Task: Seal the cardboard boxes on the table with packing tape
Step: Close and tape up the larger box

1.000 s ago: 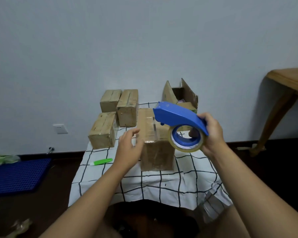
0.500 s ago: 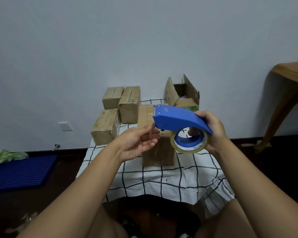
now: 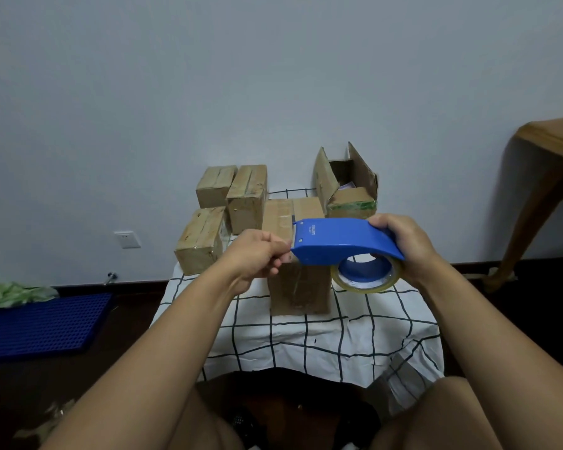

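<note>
Right hand (image 3: 403,246) grips the blue dispenser (image 3: 342,243) by its rear, roll (image 3: 366,277) hanging under it, held in the air over the near box (image 3: 298,280). Left hand (image 3: 257,258) has closed since 0.5 s ago: the fingers were loose below the dispenser's front, now they are curled and pinching at the front edge, likely the tape end, too thin to confirm. Dispenser sits flatter than before. Boxes unmoved on the checked cloth (image 3: 322,339): three sealed boxes (image 3: 244,198) back left, open box (image 3: 348,186) back right.
</note>
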Tool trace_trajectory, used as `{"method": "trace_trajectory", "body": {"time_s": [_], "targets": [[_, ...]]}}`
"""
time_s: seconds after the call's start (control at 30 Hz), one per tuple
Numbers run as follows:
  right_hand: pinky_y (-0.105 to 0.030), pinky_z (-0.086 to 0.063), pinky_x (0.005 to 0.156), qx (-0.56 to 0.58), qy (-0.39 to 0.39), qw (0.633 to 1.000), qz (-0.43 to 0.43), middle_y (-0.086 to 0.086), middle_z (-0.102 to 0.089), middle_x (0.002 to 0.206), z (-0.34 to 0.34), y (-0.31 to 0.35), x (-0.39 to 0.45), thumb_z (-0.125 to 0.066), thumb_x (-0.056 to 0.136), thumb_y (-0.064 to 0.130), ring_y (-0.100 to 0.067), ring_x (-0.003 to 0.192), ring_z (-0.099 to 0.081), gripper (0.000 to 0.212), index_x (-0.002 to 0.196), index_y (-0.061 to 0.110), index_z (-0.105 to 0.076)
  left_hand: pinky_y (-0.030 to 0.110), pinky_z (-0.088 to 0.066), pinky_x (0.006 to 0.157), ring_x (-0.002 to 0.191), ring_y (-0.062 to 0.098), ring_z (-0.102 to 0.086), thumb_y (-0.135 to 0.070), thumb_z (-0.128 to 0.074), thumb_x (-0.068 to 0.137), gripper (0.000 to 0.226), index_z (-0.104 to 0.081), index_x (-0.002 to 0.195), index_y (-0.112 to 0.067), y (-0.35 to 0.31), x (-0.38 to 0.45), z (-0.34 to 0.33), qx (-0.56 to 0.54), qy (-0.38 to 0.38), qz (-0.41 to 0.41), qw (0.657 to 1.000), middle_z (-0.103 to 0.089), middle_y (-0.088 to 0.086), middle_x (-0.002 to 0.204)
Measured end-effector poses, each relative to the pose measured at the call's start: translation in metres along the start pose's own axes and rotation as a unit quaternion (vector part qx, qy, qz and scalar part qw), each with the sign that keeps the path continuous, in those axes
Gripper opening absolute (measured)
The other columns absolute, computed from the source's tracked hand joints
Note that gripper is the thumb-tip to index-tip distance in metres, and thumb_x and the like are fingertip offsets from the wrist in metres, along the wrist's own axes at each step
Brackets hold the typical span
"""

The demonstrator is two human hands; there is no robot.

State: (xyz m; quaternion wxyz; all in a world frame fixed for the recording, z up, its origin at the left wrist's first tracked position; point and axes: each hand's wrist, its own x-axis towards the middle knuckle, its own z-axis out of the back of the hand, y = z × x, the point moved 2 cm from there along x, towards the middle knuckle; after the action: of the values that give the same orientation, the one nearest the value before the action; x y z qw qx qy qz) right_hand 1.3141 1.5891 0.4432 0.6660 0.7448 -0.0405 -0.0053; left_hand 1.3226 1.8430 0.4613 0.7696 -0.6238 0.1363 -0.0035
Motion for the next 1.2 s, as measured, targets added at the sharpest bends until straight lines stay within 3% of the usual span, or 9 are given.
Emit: {"method": "trace_trajectory", "body": {"time_s": [0.13, 0.23, 0.4, 0.57, 0.7, 0.8, 0.87, 0.97, 1.2], "targets": [[-0.029, -0.046, 0.061, -0.063, -0.011, 0.997, 0.030, -0.010, -0.063, 0.074, 0.013, 0.010, 0.003, -0.059, 0.075, 0.036, -0.016, 0.065, -0.059, 0.031, 0.081, 0.007, -0.067, 0.019, -0.045, 0.045, 0.045, 0.006, -0.048, -0.009, -0.061, 0.095, 0.022, -0.060, 0.073, -0.009, -0.007, 0.004, 0.018, 0.002, -0.045, -0.017, 0.999, -0.060, 0.002, 0.059], [-0.029, -0.045, 0.060, -0.097, -0.018, 0.994, 0.046, -0.007, -0.063, 0.068, 0.025, 0.015, 0.004, -0.057, 0.075, 0.036, -0.013, 0.061, -0.058, 0.029, 0.075, 0.009, -0.068, 0.020, -0.043, 0.045, 0.048, 0.008, -0.045, -0.012, -0.063, 0.094, 0.025, -0.056, 0.070, -0.012, -0.004, 0.008, 0.033, 0.017, -0.093, -0.027, 0.995, -0.058, 0.001, 0.061], [-0.026, -0.045, 0.057, -0.117, -0.015, 0.992, 0.042, -0.004, -0.063, 0.065, 0.031, 0.018, 0.008, -0.058, 0.076, 0.034, -0.012, 0.058, -0.057, 0.025, 0.063, 0.017, -0.070, 0.019, -0.038, 0.047, 0.053, 0.007, -0.048, -0.022, -0.065, 0.093, 0.023, -0.057, 0.072, -0.018, 0.005, 0.009, 0.037, 0.065, -0.094, -0.019, 0.993, -0.063, -0.004, 0.061], [-0.027, -0.044, 0.059, -0.151, -0.019, 0.987, 0.048, -0.005, -0.062, 0.066, 0.034, 0.032, 0.017, -0.059, 0.076, 0.038, -0.011, 0.058, -0.057, 0.026, 0.067, 0.017, -0.070, 0.022, -0.043, 0.059, 0.067, 0.010, -0.053, -0.029, -0.067, 0.091, 0.020, -0.066, 0.081, -0.012, 0.011, 0.009, 0.033, 0.101, -0.151, -0.096, 0.979, -0.063, -0.002, 0.076], [-0.028, -0.043, 0.059, -0.156, -0.001, 0.986, 0.054, -0.003, -0.060, 0.064, 0.029, 0.034, 0.023, -0.057, 0.078, 0.038, -0.011, 0.057, -0.055, 0.027, 0.062, 0.020, -0.070, 0.013, -0.041, 0.045, 0.055, 0.007, -0.054, -0.026, -0.066, 0.093, 0.026, -0.064, 0.073, -0.009, 0.012, 0.011, 0.038, 0.056, -0.178, -0.106, 0.977, -0.064, -0.006, 0.060], [-0.031, -0.044, 0.064, -0.177, 0.002, 0.982, 0.060, -0.004, -0.062, 0.067, 0.033, 0.032, 0.024, -0.055, 0.079, 0.041, -0.012, 0.060, -0.057, 0.030, 0.068, 0.018, -0.071, 0.021, -0.045, 0.054, 0.054, 0.009, -0.054, -0.024, -0.065, 0.093, 0.030, -0.061, 0.067, -0.010, 0.015, 0.015, 0.049, 0.046, -0.200, -0.088, 0.975, -0.065, -0.002, 0.063], [-0.033, -0.044, 0.064, -0.177, -0.005, 0.982, 0.058, -0.005, -0.062, 0.067, 0.035, 0.031, 0.025, -0.056, 0.078, 0.040, -0.012, 0.060, -0.057, 0.030, 0.070, 0.015, -0.071, 0.026, -0.046, 0.060, 0.056, 0.012, -0.050, -0.022, -0.066, 0.093, 0.030, -0.061, 0.066, -0.011, 0.020, 0.017, 0.053, 0.043, -0.194, -0.072, 0.977, -0.063, 0.001, 0.063], [-0.032, -0.043, 0.061, -0.200, -0.001, 0.978, 0.067, -0.010, -0.060, 0.068, 0.035, 0.031, 0.024, -0.057, 0.078, 0.038, -0.013, 0.059, -0.056, 0.038, 0.078, 0.002, -0.069, 0.022, -0.047, 0.056, 0.055, 0.010, -0.049, -0.017, -0.065, 0.093, 0.026, -0.062, 0.068, -0.010, 0.028, 0.019, 0.047, 0.044, -0.167, -0.058, 0.983, -0.064, -0.003, 0.061], [-0.032, -0.043, 0.063, -0.270, -0.011, 0.959, 0.083, -0.008, -0.061, 0.065, 0.044, 0.040, 0.030, -0.053, 0.096, 0.023, -0.017, 0.060, -0.055, 0.035, 0.083, -0.006, -0.068, 0.025, -0.050, 0.061, 0.059, 0.014, -0.053, -0.017, -0.068, 0.091, 0.030, -0.065, 0.063, -0.008, 0.043, 0.021, 0.033, 0.028, -0.159, -0.037, 0.986, -0.062, 0.002, 0.059]]}}
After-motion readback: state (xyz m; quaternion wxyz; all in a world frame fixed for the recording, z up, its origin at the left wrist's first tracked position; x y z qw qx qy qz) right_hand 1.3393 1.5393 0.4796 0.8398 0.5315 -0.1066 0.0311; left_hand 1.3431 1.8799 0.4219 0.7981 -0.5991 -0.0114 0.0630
